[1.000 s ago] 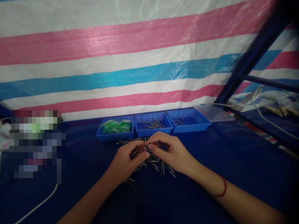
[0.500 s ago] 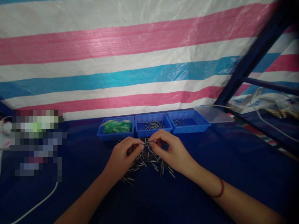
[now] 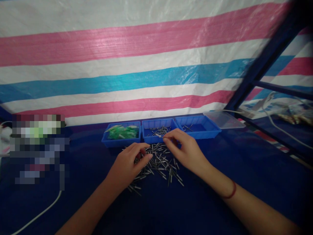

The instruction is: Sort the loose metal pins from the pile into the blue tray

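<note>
Through the head camera I look onto a dark blue tabletop. Behind it hangs a striped sheet in white, pink and blue.

Far left: I see a white cable curving across the tabletop toward the lower edge of the view. Above its upper end lies a pixelated patch whose contents I cannot make out.

Centre left: A blue bin contains green pieces. In front of it I have the left hand, palm side inward, beside and partly over the left part of the pile. Its forefinger and thumb stand spread, with a visible gap between the tips; I cannot tell the state of its other fingers.

Centre: The loose pile of slender metal rods lies on the tabletop between the hands, in front of the middle bin. That bin contains further rods.

Centre right: I have the right hand at the front wall of the middle bin. Its forefinger and thumb tips are close together beside a small bright piece; I cannot tell whether they grip it. A dark red band encircles the wrist.

Right: The right bin contains a few rods; a clear lid lies just beside it.
</note>
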`<state>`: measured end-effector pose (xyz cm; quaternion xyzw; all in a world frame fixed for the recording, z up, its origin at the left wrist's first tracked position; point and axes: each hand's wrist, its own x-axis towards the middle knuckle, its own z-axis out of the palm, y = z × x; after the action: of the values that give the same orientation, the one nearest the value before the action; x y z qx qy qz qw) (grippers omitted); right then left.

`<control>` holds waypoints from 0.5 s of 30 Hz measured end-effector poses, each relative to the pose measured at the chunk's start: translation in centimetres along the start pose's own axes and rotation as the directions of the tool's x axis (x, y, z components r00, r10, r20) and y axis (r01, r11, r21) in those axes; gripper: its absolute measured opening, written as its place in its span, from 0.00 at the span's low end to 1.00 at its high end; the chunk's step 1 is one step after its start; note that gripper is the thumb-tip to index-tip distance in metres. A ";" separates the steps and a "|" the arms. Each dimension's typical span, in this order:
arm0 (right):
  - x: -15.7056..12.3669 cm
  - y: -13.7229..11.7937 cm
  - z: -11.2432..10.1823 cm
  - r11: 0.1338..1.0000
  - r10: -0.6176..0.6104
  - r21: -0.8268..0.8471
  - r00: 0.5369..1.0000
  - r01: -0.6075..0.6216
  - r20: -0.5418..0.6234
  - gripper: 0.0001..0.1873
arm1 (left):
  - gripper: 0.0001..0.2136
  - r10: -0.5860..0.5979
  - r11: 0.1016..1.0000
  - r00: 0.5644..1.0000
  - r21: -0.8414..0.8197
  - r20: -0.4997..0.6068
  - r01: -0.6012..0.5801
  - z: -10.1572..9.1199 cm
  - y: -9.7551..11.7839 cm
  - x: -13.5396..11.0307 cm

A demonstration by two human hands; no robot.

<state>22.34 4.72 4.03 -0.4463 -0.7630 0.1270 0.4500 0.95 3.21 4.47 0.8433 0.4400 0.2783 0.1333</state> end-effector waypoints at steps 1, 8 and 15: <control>0.4 0.8 -0.7 0.996 0.008 -0.084 0.998 -0.013 -0.060 0.06 | 0.12 0.020 0.998 0.997 0.057 0.074 -0.024 -0.3 -0.2 0.0; 1.7 5.7 -4.2 0.775 0.140 -0.582 0.965 -0.246 -0.222 0.11 | 0.10 -0.017 0.979 0.953 0.198 0.302 -0.046 -3.1 -1.2 0.1; 1.1 2.4 -2.3 0.946 0.077 -0.324 0.955 0.021 0.286 0.12 | 0.14 -0.317 0.947 0.811 0.208 0.492 0.244 -6.1 -0.9 -1.8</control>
<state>25.37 6.44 4.53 -0.5011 -0.8254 0.0714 0.2500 -4.07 2.14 8.33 0.8195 0.5251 -0.0130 0.2293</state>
